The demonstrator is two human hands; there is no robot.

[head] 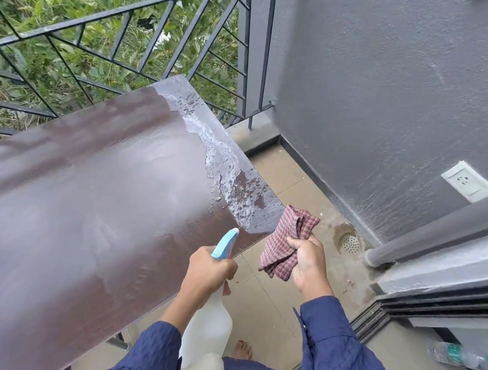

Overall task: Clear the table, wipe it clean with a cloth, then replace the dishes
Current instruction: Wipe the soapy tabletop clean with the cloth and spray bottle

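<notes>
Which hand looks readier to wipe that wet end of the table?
Probably the right hand: it holds the checked cloth just beside the wet patch; the left hand grips the spray bottle.

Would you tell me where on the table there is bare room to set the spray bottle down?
The brown tabletop holds nothing; the stretch between the railing and the near edge, left of the left hand's spray bottle, is free. Only the end strip near the checked cloth in the right hand is wet with foamy puddles.
</notes>
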